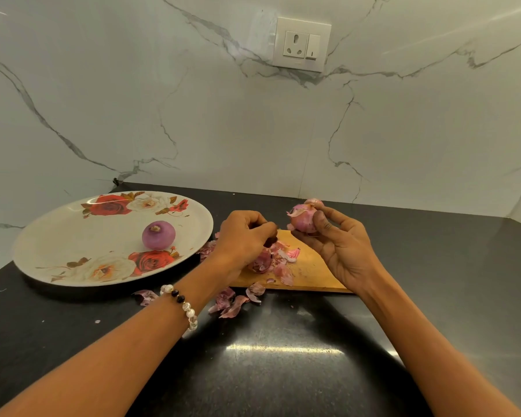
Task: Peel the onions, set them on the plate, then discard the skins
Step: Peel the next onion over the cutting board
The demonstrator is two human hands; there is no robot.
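My right hand [340, 245] holds a partly peeled red onion [303, 219] above the wooden cutting board [313, 272], thumb and fingers curled round it. Loose skin flaps stick out from its top. My left hand [244, 236] hovers over the board with its fingers curled, pinching a dark scrap of onion skin [270, 240]. Under that hand lies another onion piece [260, 263] amid torn skins [283, 263]. One peeled purple onion [158, 235] sits on the floral plate [57, 236] at left. Another onion [313, 201] peeks out behind the held one.
More skins [232, 302] lie scattered on the black counter [283, 371] in front of the board, and one scrap [146, 296] sits near the plate's rim. A marble wall with a socket [301, 45] rises right behind the counter.
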